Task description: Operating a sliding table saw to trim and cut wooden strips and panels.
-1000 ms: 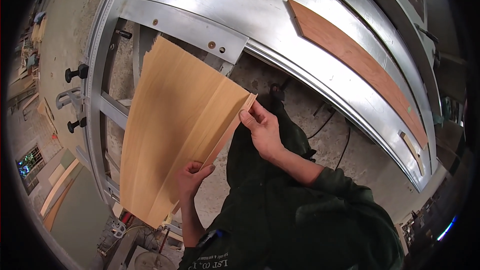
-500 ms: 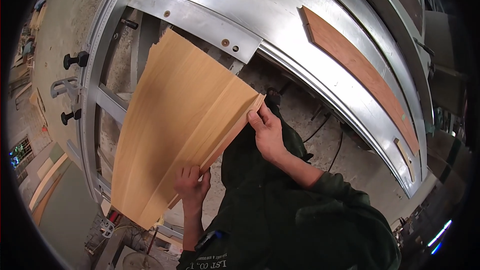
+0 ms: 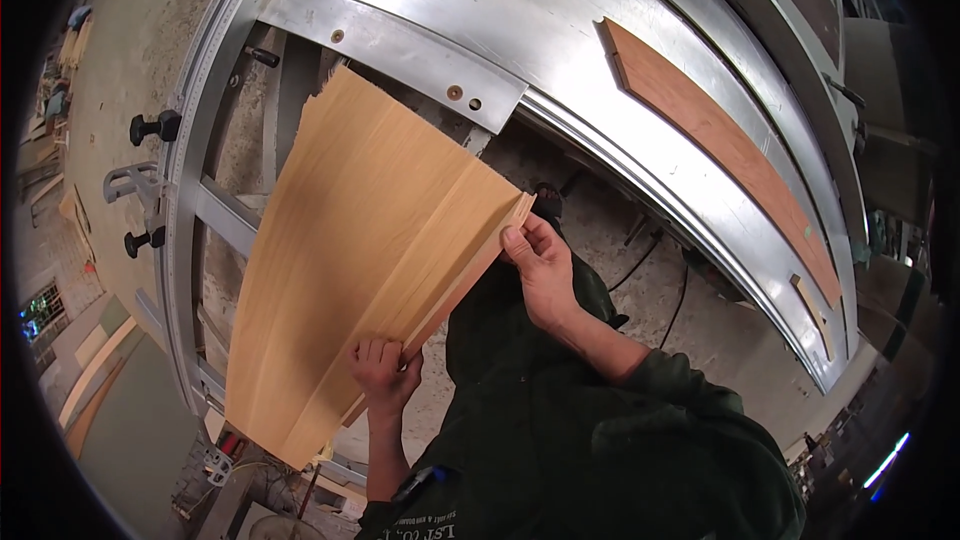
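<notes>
Left grip (image 3: 388, 378) just re-clamped further over broad tan wooden panel (image 3: 350, 230) | far-right corner pinched by right grip (image 3: 543, 275) | steadier hold likely

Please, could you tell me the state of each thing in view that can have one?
Left hand: closed on panel's edge
Right hand: pinching panel's edge near a corner
Light wooden panel: held in both hands, one corner ragged
Reddish-brown board: lying on metal table, untouched
Small wooden strip: lying beside board, untouched
</notes>
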{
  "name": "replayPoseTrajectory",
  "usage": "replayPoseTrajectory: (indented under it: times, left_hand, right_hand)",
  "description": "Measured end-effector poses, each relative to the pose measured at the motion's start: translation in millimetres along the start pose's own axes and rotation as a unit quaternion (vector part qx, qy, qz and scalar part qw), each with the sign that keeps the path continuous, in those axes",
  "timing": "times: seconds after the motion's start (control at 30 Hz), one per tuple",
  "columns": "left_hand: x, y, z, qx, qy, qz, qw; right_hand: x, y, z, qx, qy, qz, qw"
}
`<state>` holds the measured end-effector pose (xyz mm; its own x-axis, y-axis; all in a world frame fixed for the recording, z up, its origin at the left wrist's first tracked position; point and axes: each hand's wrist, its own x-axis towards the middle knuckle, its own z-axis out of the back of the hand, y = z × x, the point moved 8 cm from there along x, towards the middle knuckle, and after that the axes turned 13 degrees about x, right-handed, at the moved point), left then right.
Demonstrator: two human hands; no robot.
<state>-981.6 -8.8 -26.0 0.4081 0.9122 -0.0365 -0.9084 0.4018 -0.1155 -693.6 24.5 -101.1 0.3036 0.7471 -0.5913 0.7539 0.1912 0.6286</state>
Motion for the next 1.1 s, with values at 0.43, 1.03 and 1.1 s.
replayPoseTrajectory:
  times: [0.43,1.03,1.1]
  left_hand:
    - [5.2,-0.9,-2.7,-0.013,0.010,-0.005,1.000]
    - [-11.7,15.2,-11.1,-0.012,0.055,-0.004,0.998]
    - [-9.5,14.9,-12.1,-0.015,0.060,-0.004,0.998]
  right_hand:
    - [-1.7,4.9,-0.3,-0.010,-0.010,-0.011,1.000]
    - [-12.8,-16.2,-6.2,0.008,0.025,-0.007,1.000]
    - [-13.7,-19.2,-5.0,0.003,0.025,-0.004,1.000]
